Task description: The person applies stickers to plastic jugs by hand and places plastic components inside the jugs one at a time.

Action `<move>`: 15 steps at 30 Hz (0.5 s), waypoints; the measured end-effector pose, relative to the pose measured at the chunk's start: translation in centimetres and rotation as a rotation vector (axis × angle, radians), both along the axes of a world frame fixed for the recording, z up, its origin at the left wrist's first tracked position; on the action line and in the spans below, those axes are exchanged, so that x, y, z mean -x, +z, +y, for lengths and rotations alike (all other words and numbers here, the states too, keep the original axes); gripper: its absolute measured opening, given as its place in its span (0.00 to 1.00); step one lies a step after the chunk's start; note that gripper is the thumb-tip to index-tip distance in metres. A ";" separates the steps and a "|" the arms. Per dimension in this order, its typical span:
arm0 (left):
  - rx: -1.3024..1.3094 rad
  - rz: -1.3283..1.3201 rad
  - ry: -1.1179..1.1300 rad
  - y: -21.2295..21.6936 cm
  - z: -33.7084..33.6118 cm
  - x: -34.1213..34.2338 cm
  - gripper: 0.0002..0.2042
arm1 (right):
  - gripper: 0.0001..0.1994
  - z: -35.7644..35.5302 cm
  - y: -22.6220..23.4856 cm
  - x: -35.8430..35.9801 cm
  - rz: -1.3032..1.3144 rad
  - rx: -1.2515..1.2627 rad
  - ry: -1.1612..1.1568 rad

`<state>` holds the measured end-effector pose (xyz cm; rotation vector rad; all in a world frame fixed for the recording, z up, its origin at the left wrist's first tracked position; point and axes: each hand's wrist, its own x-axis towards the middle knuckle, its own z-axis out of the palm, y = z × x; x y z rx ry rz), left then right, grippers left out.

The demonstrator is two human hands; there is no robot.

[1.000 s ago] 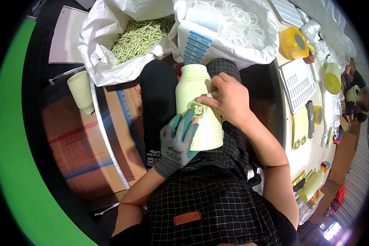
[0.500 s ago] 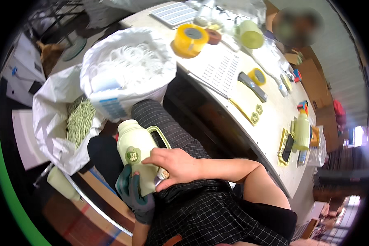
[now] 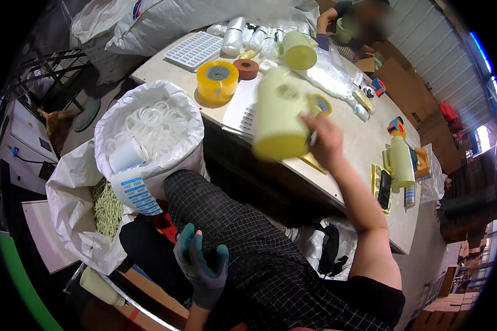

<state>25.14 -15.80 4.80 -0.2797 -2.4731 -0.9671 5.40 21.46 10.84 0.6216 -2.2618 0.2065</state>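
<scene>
A pale green plastic jug (image 3: 279, 113), blurred by motion, is in the air over the table's near edge, its yellowish base turned toward me and a round emblem on its side. My right hand (image 3: 328, 140), bare, is closed on the jug's right side; the grip is partly blurred, and the jug's handle cannot be made out. Over my lap, my left hand (image 3: 201, 270) wears a grey and green glove. Its fingers are apart and it holds nothing.
On the table (image 3: 364, 182) are a yellow tape roll (image 3: 217, 81), a brown tape roll (image 3: 246, 69), a standing jug (image 3: 401, 165) and a cylindrical green container (image 3: 300, 51). A sack of clear rings (image 3: 157, 127) and one of green strips (image 3: 107, 209) stand left. A co-worker (image 3: 342, 33) sits beyond.
The jug has left my lap, carried up and right to the table by my right hand. My left hand has let go of it and opened. The view has shifted too.
</scene>
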 end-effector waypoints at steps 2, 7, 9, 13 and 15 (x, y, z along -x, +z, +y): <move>-0.036 -0.136 -0.051 -0.2 0.6 -0.8 0.28 | 0.24 6.6 1.4 4.4 0.142 0.020 -0.182; 0.001 -0.128 -0.121 -1.2 2.2 0.2 0.27 | 0.22 15.4 2.9 10.0 0.069 0.073 -0.615; -0.006 -0.115 -0.059 -1.3 1.2 0.3 0.27 | 0.23 11.8 -0.5 12.2 -0.075 0.158 -0.578; -0.034 -0.200 0.133 -1.4 -2.8 -1.3 0.26 | 0.24 4.2 -12.1 12.4 -0.270 -0.004 -0.245; 0.037 -0.235 0.178 -1.6 -4.8 -0.6 0.26 | 0.24 5.4 -14.8 8.3 -0.445 0.038 -0.392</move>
